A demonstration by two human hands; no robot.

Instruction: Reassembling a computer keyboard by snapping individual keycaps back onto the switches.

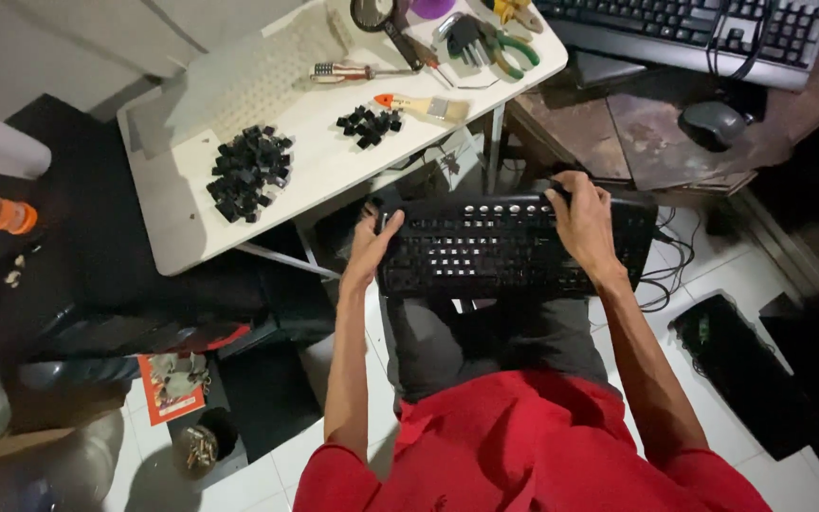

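Across the lap, between both hands: black keyboard (509, 248), long and flat, many keycaps missing so that pale switch sockets show in rows; propped on the thighs so the bared face tilts up toward the head camera. Left hand (369, 248) open, fingers spread, palm pressed against the keyboard's left end, steadying rather than gripping. Right hand (582, 223) laid over the upper right part of the board, fingers curled over the far edge near a row of small round silvery buttons; whether anything small is pinched under the fingertips cannot be told.

Beyond the left hand, on a white folding table (191, 228): large heap of black keycaps (250, 173), small, blocky, matte plastic; just past it a smaller heap of keycaps (369, 123), apparently sorted apart. Beside the smaller heap, a paintbrush (426, 106) with pale wooden handle, orange tip and metal ferrule, lying within reach as if for dusting. Further off, a screwdriver (353, 71) with striped handle and green-handled pliers (504, 45) among other tools.

Beyond the right hand, on a worn brown desk (618, 133): second black keyboard (684, 28), fully keyed, and a dark rounded mouse (713, 121). Below the right hand, cables trailing over white floor tiles.
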